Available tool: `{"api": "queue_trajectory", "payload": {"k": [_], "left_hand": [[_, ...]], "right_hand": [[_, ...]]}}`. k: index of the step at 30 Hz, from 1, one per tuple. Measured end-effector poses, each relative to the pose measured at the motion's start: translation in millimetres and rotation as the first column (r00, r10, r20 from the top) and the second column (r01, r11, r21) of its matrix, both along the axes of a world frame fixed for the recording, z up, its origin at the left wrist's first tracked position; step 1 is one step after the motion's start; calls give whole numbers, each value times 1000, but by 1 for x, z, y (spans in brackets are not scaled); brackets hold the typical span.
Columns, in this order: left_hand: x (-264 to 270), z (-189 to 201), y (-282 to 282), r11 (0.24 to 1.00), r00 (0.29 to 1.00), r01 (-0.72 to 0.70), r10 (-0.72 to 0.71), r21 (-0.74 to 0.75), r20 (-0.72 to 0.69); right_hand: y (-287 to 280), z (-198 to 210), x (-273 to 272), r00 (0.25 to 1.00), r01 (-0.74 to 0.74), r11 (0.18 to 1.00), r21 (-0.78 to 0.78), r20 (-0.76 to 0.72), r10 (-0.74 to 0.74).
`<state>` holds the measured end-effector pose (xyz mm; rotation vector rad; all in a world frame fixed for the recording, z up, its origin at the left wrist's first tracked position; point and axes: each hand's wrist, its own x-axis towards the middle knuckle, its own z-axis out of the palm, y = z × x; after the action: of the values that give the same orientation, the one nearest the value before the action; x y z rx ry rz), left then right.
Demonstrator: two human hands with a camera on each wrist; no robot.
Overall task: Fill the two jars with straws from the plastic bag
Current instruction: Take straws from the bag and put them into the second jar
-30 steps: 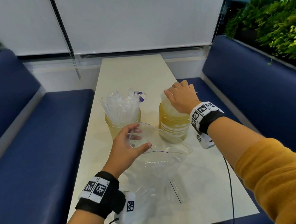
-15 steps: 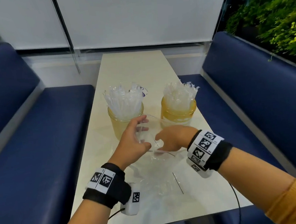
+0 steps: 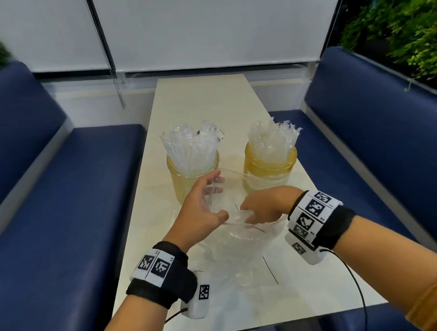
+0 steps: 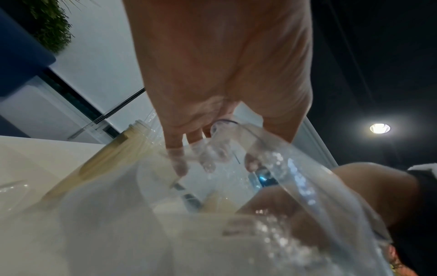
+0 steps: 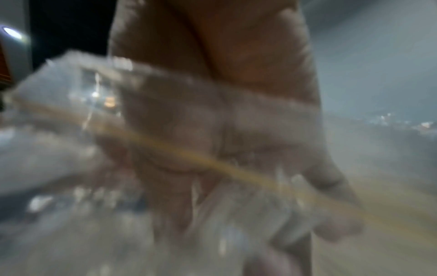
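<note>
Two amber glass jars stand side by side on the table, the left jar [image 3: 186, 180] and the right jar [image 3: 279, 168]. Each holds a bunch of clear-wrapped straws [image 3: 191, 148] [image 3: 271, 139]. A crumpled clear plastic bag [image 3: 236, 246] lies in front of them. My left hand [image 3: 210, 206] pinches the bag's rim between thumb and fingers and holds its mouth up and wide; the left wrist view shows these fingers [image 4: 177, 164] through the film. My right hand [image 3: 256, 212] reaches down into the bag's mouth. Its fingertips are hidden there, and the blurred right wrist view shows loosely extended fingers [image 5: 179, 196] behind plastic.
The narrow cream table [image 3: 200, 100] runs away from me between two blue benches [image 3: 56, 207] [image 3: 384, 149]. White blinds close off the far end. Plants [image 3: 412, 26] grow behind the right bench. A cable [image 3: 357, 285] hangs from my right wristband.
My right hand left the top of the right jar, came back to the bag and dipped into its mouth. The left hand kept its hold on the bag's rim.
</note>
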<state>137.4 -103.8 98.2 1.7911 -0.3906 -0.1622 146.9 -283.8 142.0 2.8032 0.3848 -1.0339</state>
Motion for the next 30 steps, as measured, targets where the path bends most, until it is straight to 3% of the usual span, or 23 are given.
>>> {"api": "queue_trajectory", "payload": {"k": [8,11,13,16,19,23,25,28,30], "left_hand": [[-3,-2,-7,995,998,55,-57,84,25],[-3,-4,-14,991,997,-25,16,128,72],[-1,-8,-17,989,989,-105,93,102,111],[0,-9,-20,982,966,-189,186,-4,176],[1,-3,-21,974,957,-216,226,-72,183],[7,0,-20,976,963,-185,204,-116,174],[9,1,-20,977,967,-178,196,-119,165],[6,5,-24,975,971,-165,187,-149,147],[4,6,-25,970,975,-166,188,-177,116]], "right_hand": [[13,63,-2,970,-39,998,47,241,27],[20,75,-2,934,-52,991,120,357,6],[23,78,-2,891,-36,966,258,445,-85],[26,77,-1,825,11,851,525,476,-304],[27,63,-1,777,40,615,788,363,-515],[32,41,-8,729,-30,352,936,262,-633],[40,30,-8,723,-47,315,948,250,-644],[54,6,-4,707,-64,344,937,286,-646],[58,-4,-3,703,-48,303,952,247,-667]]}}
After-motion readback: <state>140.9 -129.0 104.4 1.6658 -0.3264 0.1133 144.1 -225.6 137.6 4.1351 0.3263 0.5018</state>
